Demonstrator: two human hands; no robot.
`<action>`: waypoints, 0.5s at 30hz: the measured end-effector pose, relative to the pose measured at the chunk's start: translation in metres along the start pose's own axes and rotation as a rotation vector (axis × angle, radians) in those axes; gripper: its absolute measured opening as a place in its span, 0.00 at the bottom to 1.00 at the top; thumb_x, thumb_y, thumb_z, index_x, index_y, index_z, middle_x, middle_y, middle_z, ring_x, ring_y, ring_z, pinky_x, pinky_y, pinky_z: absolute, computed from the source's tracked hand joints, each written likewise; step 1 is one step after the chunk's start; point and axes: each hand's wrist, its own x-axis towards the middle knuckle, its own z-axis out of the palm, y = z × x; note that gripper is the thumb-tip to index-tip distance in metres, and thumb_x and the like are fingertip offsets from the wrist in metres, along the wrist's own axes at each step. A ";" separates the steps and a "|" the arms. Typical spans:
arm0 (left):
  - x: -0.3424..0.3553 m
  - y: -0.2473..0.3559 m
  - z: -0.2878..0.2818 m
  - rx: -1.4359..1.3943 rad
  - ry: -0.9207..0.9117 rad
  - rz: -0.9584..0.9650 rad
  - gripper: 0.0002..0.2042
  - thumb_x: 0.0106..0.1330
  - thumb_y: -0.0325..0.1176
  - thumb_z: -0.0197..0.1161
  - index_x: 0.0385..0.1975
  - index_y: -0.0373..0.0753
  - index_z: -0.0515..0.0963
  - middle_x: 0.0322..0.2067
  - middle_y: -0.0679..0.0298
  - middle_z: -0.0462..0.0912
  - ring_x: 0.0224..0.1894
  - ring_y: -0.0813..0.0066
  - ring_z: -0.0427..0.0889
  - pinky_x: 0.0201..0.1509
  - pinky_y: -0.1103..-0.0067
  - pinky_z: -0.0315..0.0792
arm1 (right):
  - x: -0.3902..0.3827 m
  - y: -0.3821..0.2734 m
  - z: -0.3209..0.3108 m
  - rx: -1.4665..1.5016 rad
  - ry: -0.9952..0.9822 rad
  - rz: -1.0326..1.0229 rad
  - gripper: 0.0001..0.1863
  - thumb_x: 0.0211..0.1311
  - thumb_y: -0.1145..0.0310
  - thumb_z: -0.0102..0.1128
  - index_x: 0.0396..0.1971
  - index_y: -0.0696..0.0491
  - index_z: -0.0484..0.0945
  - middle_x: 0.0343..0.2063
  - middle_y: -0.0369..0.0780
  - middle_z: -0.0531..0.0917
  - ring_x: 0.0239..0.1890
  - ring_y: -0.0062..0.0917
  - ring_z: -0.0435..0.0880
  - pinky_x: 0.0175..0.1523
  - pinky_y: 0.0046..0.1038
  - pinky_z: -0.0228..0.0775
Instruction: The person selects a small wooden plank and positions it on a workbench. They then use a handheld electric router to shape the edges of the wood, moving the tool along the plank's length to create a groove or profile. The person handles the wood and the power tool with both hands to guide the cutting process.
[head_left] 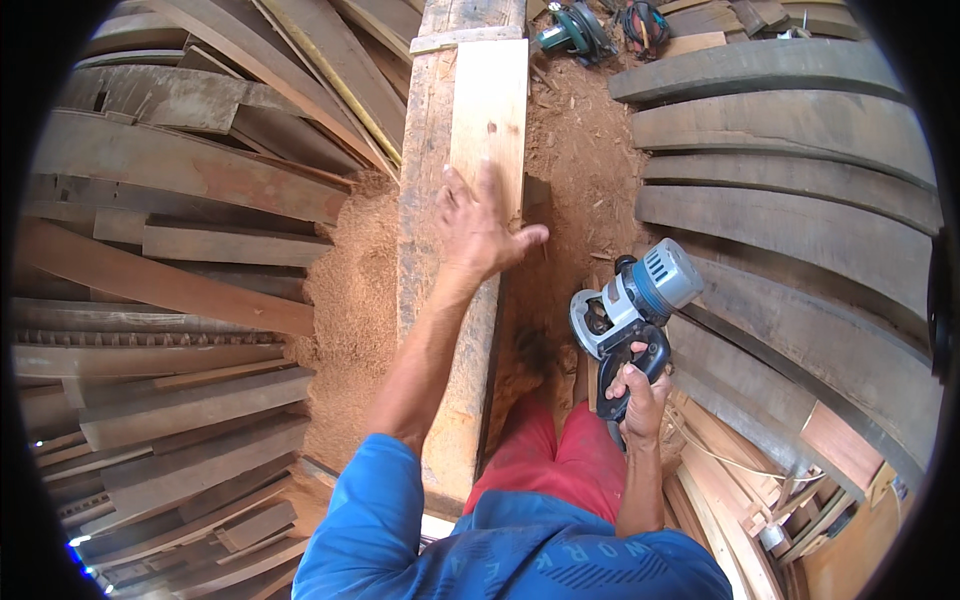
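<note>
My left hand [478, 225] is over the near part of a pale wooden board [488, 105], its fingers spread and the thumb pointing right. Whether the palm presses on the wood or hovers just above, I cannot tell. The board lies lengthwise on a long, worn timber beam [425, 200], its far end at a thin cross strip [468, 39]. To the right, my right hand [637, 395] is wrapped round the black handle of a router [640, 298] with a grey and blue motor housing. The router is tilted, its round base facing left, held apart from the board.
Stacked planks line the left [220, 160] and the right [780, 125]. Sawdust [350, 270] covers the floor on both sides of the beam. A green power tool [578, 35] and a red and black one [643, 28] lie at the far end. A pale cord [740, 465] runs near my right arm.
</note>
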 end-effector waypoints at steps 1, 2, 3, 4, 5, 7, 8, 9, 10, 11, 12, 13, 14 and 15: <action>0.004 -0.008 0.004 -0.021 0.009 0.050 0.47 0.55 0.57 0.71 0.73 0.50 0.55 0.69 0.32 0.48 0.71 0.35 0.52 0.73 0.50 0.52 | 0.001 -0.002 0.001 -0.001 -0.013 0.007 0.18 0.63 0.72 0.57 0.52 0.56 0.69 0.19 0.34 0.72 0.19 0.16 0.71 0.26 0.24 0.72; 0.009 -0.021 0.015 -0.043 0.017 0.102 0.48 0.53 0.58 0.72 0.73 0.51 0.55 0.70 0.31 0.46 0.72 0.36 0.50 0.74 0.49 0.50 | 0.002 -0.001 -0.001 -0.003 -0.024 0.013 0.18 0.63 0.72 0.57 0.52 0.55 0.69 0.19 0.34 0.72 0.19 0.16 0.71 0.26 0.24 0.72; 0.015 -0.034 0.024 -0.063 0.026 0.154 0.50 0.51 0.59 0.73 0.73 0.52 0.55 0.70 0.31 0.44 0.73 0.37 0.48 0.74 0.47 0.48 | 0.004 -0.001 -0.001 -0.005 -0.034 0.020 0.18 0.63 0.72 0.57 0.52 0.55 0.68 0.19 0.34 0.72 0.19 0.16 0.71 0.26 0.23 0.72; 0.017 -0.042 0.022 -0.102 0.047 0.196 0.49 0.51 0.58 0.73 0.73 0.54 0.56 0.70 0.31 0.45 0.73 0.36 0.50 0.74 0.48 0.49 | 0.005 -0.002 -0.001 -0.010 -0.035 0.022 0.18 0.63 0.72 0.57 0.52 0.55 0.68 0.19 0.34 0.72 0.19 0.16 0.71 0.26 0.23 0.72; 0.019 -0.050 0.020 -0.141 0.069 0.239 0.47 0.51 0.57 0.74 0.72 0.56 0.58 0.70 0.31 0.46 0.72 0.36 0.52 0.73 0.49 0.51 | 0.005 -0.003 -0.001 -0.016 -0.035 0.025 0.18 0.63 0.72 0.58 0.52 0.55 0.68 0.19 0.34 0.72 0.19 0.16 0.72 0.26 0.23 0.72; 0.025 -0.058 0.022 -0.207 0.137 0.283 0.41 0.53 0.52 0.73 0.69 0.57 0.63 0.68 0.32 0.52 0.70 0.38 0.57 0.72 0.53 0.56 | 0.007 -0.001 -0.001 -0.019 -0.039 0.036 0.18 0.63 0.71 0.58 0.52 0.54 0.68 0.19 0.33 0.71 0.20 0.16 0.72 0.26 0.23 0.72; 0.030 -0.063 0.027 -0.235 0.184 0.286 0.35 0.56 0.48 0.72 0.66 0.56 0.67 0.66 0.34 0.56 0.68 0.40 0.60 0.70 0.56 0.59 | 0.009 0.001 -0.002 -0.017 -0.043 0.045 0.18 0.63 0.71 0.58 0.52 0.54 0.68 0.19 0.33 0.71 0.20 0.16 0.72 0.26 0.23 0.72; 0.034 -0.067 0.032 -0.262 0.230 0.289 0.30 0.59 0.45 0.70 0.63 0.55 0.71 0.64 0.35 0.61 0.66 0.42 0.64 0.69 0.59 0.62 | 0.011 0.003 -0.002 -0.014 -0.047 0.054 0.18 0.63 0.71 0.59 0.52 0.54 0.69 0.19 0.33 0.71 0.20 0.16 0.72 0.26 0.23 0.72; 0.039 -0.068 0.033 -0.291 0.274 0.296 0.24 0.62 0.41 0.69 0.60 0.53 0.75 0.62 0.36 0.66 0.64 0.44 0.67 0.67 0.62 0.65 | 0.013 0.003 -0.002 -0.001 -0.046 0.064 0.18 0.63 0.72 0.58 0.52 0.55 0.69 0.20 0.34 0.72 0.19 0.16 0.72 0.26 0.23 0.72; 0.045 -0.071 0.029 -0.385 0.224 0.274 0.19 0.64 0.38 0.67 0.56 0.51 0.78 0.58 0.43 0.73 0.63 0.49 0.70 0.66 0.64 0.68 | 0.014 0.003 -0.001 0.012 -0.045 0.073 0.18 0.62 0.73 0.57 0.52 0.56 0.69 0.20 0.34 0.73 0.19 0.16 0.72 0.26 0.23 0.72; 0.048 -0.074 0.032 -0.429 0.246 0.275 0.21 0.64 0.39 0.67 0.57 0.51 0.78 0.57 0.45 0.74 0.63 0.51 0.71 0.66 0.64 0.68 | 0.015 0.002 0.000 0.026 -0.044 0.083 0.18 0.62 0.74 0.57 0.52 0.57 0.69 0.21 0.35 0.74 0.19 0.16 0.73 0.26 0.23 0.73; 0.050 -0.076 0.032 -0.472 0.268 0.276 0.22 0.64 0.40 0.67 0.58 0.51 0.77 0.57 0.47 0.75 0.63 0.52 0.71 0.66 0.63 0.68 | 0.016 0.002 0.001 0.013 -0.049 0.093 0.18 0.62 0.73 0.57 0.52 0.56 0.69 0.20 0.34 0.73 0.19 0.16 0.72 0.26 0.23 0.72; 0.050 -0.078 0.033 -0.515 0.291 0.277 0.23 0.64 0.41 0.68 0.59 0.51 0.76 0.57 0.48 0.76 0.62 0.53 0.72 0.66 0.63 0.68 | 0.016 0.002 0.001 0.001 -0.054 0.102 0.18 0.63 0.73 0.57 0.52 0.55 0.69 0.20 0.34 0.72 0.19 0.16 0.72 0.26 0.23 0.72; 0.049 -0.080 0.034 -0.537 0.303 0.261 0.25 0.62 0.42 0.69 0.61 0.50 0.74 0.58 0.46 0.75 0.63 0.51 0.70 0.67 0.62 0.67 | 0.017 0.003 0.002 -0.011 -0.060 0.111 0.17 0.63 0.72 0.57 0.52 0.54 0.69 0.20 0.33 0.71 0.20 0.16 0.71 0.26 0.23 0.72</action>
